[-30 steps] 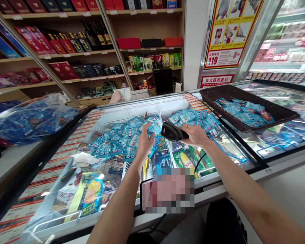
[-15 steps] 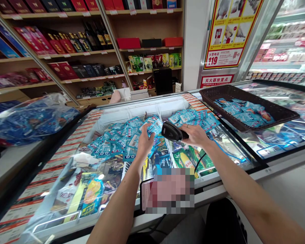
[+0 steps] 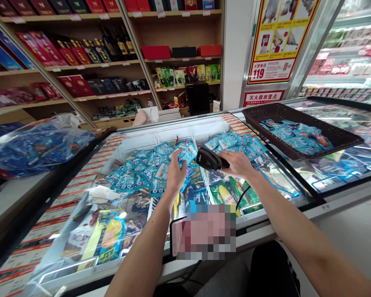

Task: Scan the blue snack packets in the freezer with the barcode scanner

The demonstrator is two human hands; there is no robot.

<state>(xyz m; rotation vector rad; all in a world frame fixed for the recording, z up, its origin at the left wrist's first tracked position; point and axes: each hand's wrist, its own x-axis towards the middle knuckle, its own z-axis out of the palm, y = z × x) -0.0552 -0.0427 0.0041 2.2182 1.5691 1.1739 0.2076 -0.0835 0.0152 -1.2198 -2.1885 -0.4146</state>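
Note:
In the head view my left hand (image 3: 177, 171) is closed on the edge of a small blue snack packet (image 3: 188, 152), holding it above the glass of a chest freezer. My right hand (image 3: 237, 165) grips a black barcode scanner (image 3: 208, 159), its head facing left toward that packet with a small gap between them. Below and left of my left hand, a loose pile of similar blue packets (image 3: 136, 175) spreads over the glass. A second pile of blue packets (image 3: 230, 142) lies beyond the scanner, on the right.
A dark brown basket (image 3: 336, 144) with several blue packets rests on the freezer (image 3: 262, 235) at right. A clear plastic bag (image 3: 46, 144) of packets lies at far left. The phone (image 3: 175, 239) at the front edge is partly blurred out. Stocked shelves (image 3: 179, 60) stand behind.
The packet in my left hand has shifted and tilted slightly. Both hands and the scanner stay almost where they were.

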